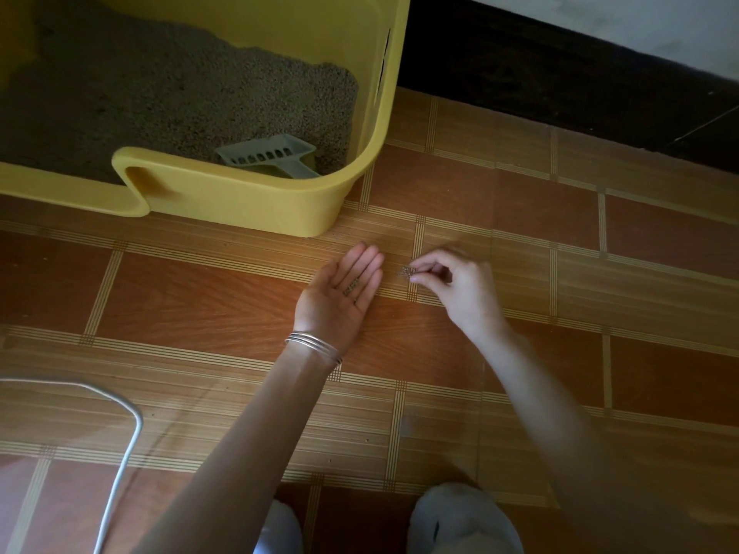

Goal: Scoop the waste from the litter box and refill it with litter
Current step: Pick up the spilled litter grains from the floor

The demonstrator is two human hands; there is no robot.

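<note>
A yellow litter box (248, 201) fills the top left, holding grey-brown litter (168, 90). A pale grey slotted scoop (272, 155) lies in the litter at the box's near right corner. On the floor in front of the box, my left hand (340, 293) lies palm up and flat, with a few litter grains resting on the palm. Just to its right, my right hand (456, 281) has its fingertips pinched over a small cluster of spilled litter grains (407, 271) on the floor.
The floor (560, 253) is orange-brown tile with striped bands. A dark skirting and pale wall run along the top right. A white cable (120, 453) loops across the lower left. Two pale slippers (460, 521) show at the bottom edge.
</note>
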